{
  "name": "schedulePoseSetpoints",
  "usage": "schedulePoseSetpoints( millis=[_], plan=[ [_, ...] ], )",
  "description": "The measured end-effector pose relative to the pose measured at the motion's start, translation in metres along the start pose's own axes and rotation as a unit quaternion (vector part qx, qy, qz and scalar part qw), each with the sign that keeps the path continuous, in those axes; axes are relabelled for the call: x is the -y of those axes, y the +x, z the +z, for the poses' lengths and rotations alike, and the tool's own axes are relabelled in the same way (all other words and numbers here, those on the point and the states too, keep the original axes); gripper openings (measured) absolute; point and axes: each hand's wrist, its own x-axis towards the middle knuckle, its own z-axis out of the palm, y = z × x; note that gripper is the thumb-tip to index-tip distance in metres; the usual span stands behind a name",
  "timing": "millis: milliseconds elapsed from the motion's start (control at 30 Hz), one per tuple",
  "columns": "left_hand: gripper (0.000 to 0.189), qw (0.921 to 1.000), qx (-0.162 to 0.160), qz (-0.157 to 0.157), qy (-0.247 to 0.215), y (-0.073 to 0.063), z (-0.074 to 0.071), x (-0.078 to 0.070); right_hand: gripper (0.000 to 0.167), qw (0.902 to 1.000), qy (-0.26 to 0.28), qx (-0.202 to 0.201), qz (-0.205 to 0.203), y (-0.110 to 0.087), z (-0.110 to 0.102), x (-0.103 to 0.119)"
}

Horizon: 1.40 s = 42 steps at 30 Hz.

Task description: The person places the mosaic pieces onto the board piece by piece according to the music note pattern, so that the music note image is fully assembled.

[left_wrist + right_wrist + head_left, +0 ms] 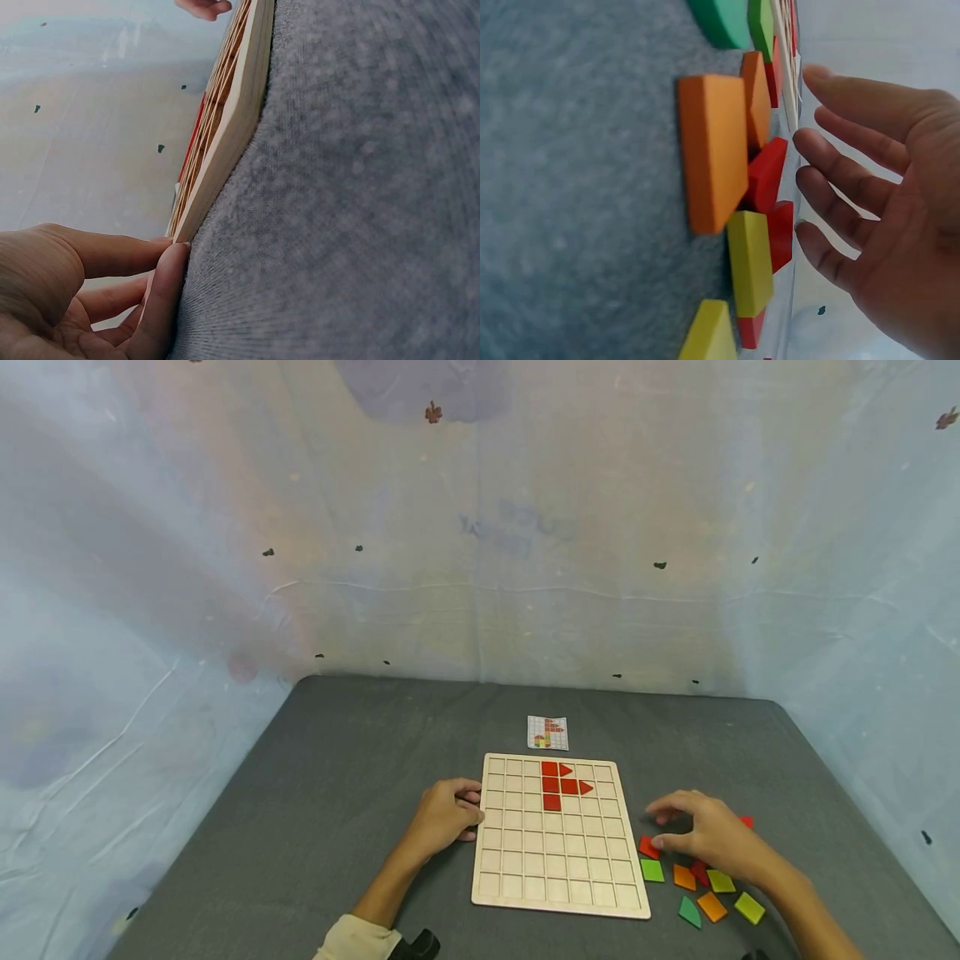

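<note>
A light wooden grid board point(555, 852) lies on the grey table. Red squares point(551, 802) and two red triangles point(587, 788) sit in its upper cells. At the board's left edge, my left hand point(444, 814) pinches the rim between thumb and finger, as the left wrist view shows. My right hand point(708, 831) hovers over the loose tiles to the right of the board, fingers parted and nothing between them. Its thumb is close to a red tile point(648, 848) in the head view. A light green tile point(652, 870) and an orange tile point(712, 154) lie nearby.
Behind the board lies a small printed card point(547, 733) with a coloured grid pattern. More tiles, among them a dark green curved piece point(689, 912) and a yellow one point(749, 908), lie near the right forearm. A pale cloth backdrop point(480, 527) rises behind the table point(390, 735).
</note>
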Motion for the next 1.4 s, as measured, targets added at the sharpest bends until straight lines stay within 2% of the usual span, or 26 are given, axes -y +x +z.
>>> schedulePoseSetpoints(
  millis=[367,533,800,1000,1100,1400],
  plan=[
    [0.045,1.0,0.0,-0.004,0.0,-0.0001,-0.0014,0.0017,0.036,0.9994,-0.02,0.026,0.005,0.0046,0.0063,0.0],
    [0.043,1.0,0.0,-0.002,0.006,0.0006,-0.0006,0.0024,0.031,0.9995,-0.022,0.022,0.005,0.004,0.0055,-0.001],
    [0.044,1.0,0.0,-0.008,0.002,0.0006,-0.0002,0.0005,0.035,0.9996,-0.021,0.015,0.005,0.0022,0.0085,-0.0023],
    [0.045,1.0,0.001,-0.005,-0.002,0.0003,0.0002,-0.0001,0.026,0.9991,-0.037,0.006,-0.019,0.0009,0.0078,-0.0043],
    [0.045,1.0,0.002,-0.004,-0.001,0.0011,0.0002,0.0014,0.028,0.999,-0.041,0.002,-0.016,-0.0001,0.006,-0.0062],
    [0.043,1.0,0.002,-0.001,0.006,0.0015,0.0005,0.0005,0.025,0.9986,-0.049,0.009,-0.016,-0.0039,0.0015,-0.0067]
  ],
)
